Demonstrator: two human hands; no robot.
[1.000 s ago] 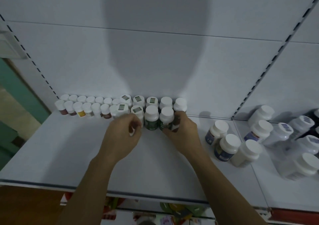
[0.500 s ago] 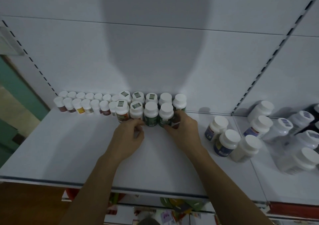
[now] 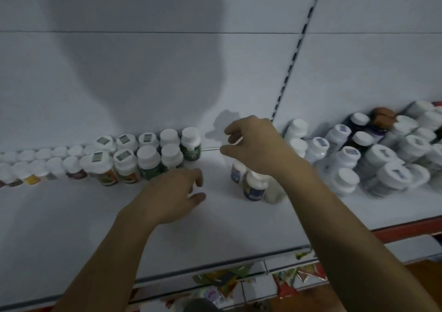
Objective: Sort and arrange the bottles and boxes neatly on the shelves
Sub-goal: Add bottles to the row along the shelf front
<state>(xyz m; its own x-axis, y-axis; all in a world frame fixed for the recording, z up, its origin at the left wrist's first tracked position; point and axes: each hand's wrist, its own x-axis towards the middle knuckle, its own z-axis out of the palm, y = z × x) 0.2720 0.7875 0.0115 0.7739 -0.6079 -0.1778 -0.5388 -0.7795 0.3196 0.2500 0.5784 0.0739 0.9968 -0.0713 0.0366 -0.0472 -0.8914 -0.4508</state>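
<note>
Two rows of white-capped bottles [image 3: 148,158] stand along the back wall of the white shelf [image 3: 71,228], small ones at the left and larger green-labelled ones ending at a green bottle [image 3: 190,144]. My left hand [image 3: 172,194] hovers just in front of that row's right end, fingers loosely curled and holding nothing. My right hand [image 3: 256,146] is raised over a small group of blue-labelled bottles [image 3: 254,187], fingers relaxed and empty. It hides part of that group.
A crowded, untidy cluster of white-capped bottles [image 3: 373,158] fills the neighbouring shelf bay on the right, with a brown object [image 3: 382,116] on top. A slotted upright [image 3: 294,53] divides the bays. Colourful packets [image 3: 229,280] lie on the shelf below.
Both hands have left the green-labelled bottles. My right hand lifted and moved right over the blue-labelled group. The view has swung right, showing more of the right bay.
</note>
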